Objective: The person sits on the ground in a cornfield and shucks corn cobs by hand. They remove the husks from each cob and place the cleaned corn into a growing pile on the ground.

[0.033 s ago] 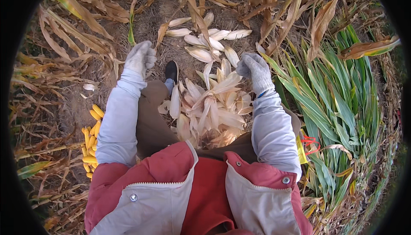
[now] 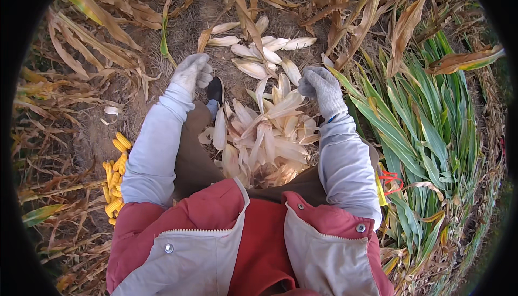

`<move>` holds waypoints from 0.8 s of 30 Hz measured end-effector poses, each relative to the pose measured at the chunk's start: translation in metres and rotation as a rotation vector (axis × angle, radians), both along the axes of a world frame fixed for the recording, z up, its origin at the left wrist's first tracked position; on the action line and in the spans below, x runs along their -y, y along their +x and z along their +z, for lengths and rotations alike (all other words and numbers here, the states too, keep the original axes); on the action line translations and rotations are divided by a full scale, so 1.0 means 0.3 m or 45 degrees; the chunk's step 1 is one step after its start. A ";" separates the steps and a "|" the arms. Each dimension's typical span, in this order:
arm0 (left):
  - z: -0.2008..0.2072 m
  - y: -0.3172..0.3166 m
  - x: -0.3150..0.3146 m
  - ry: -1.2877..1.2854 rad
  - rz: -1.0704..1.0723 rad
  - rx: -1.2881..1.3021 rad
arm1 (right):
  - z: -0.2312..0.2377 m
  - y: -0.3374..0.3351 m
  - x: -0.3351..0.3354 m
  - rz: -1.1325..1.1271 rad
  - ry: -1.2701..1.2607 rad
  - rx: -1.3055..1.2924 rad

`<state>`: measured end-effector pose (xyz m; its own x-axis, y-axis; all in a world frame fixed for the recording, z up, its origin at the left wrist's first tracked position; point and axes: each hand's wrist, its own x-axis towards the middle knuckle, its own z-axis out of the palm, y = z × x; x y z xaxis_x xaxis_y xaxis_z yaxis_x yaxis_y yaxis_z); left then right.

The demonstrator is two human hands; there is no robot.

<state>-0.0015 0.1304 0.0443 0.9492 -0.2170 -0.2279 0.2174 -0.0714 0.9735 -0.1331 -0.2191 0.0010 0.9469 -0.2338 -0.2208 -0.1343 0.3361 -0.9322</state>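
Note:
My left hand (image 2: 193, 72), in a pale knitted glove, is raised with its fingers curled in. No ear of corn shows in it. Level with it on the other side, my right hand (image 2: 322, 86) is closed in a matching glove. Whatever its fingers may hold is hidden. Between and below the hands lies a heap of dry, pale corn husks (image 2: 264, 134). Farther off, several ears still in their whitish husks (image 2: 267, 53) rest on the soil. Bare yellow corn cobs (image 2: 114, 180) are piled beside my left forearm, partly covered by the sleeve.
Dry corn stalks (image 2: 324, 4) hang in from the far side, and brown leaves (image 2: 65, 128) litter the left. Green cut stalks (image 2: 421, 128) lie in a thick bundle at right. A yellow item with red strips (image 2: 386, 180) sits by my right elbow. A dark shoe (image 2: 216, 89) shows below my left hand.
My left hand has shifted to the right, toward the middle. One low cob in the yellow pile seems to lie at a different slant. My right hand is practically unmoved.

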 end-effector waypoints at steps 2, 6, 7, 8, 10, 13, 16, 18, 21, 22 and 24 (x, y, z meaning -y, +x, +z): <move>-0.072 -0.031 0.184 0.241 -0.294 -0.141 | 0.041 0.000 0.026 0.098 -0.113 -0.021; -0.381 0.053 0.382 0.553 -0.687 -0.019 | 0.000 -0.052 0.111 0.028 -0.219 0.001; -0.406 0.067 0.439 0.380 -0.661 -0.219 | -0.002 -0.071 0.131 -0.039 -0.351 -0.121; -0.486 0.128 0.438 0.557 -0.682 -0.056 | 0.015 -0.068 0.126 -0.043 -0.578 -0.085; -0.590 0.227 0.470 0.727 -0.686 0.003 | 0.115 -0.075 0.088 -0.043 -0.792 -0.070; -0.673 0.359 0.584 0.949 -0.739 0.054 | 0.126 -0.080 0.075 0.023 -1.233 0.056; -0.747 0.451 0.682 1.198 -0.817 0.314 | 0.181 -0.091 0.090 0.305 -1.482 0.250; -0.823 0.485 0.744 1.326 -0.852 0.428 | 0.206 -0.099 0.099 0.476 -1.496 0.224; -0.961 0.516 0.806 1.526 -0.875 0.622 | 0.211 -0.096 0.106 0.701 -1.518 0.126; -1.008 0.517 0.828 1.578 -0.878 0.705 | 0.206 -0.093 0.113 0.755 -1.473 0.124; -1.100 0.525 0.882 1.681 -0.947 0.769 | 0.177 -0.089 0.119 0.777 -1.517 0.154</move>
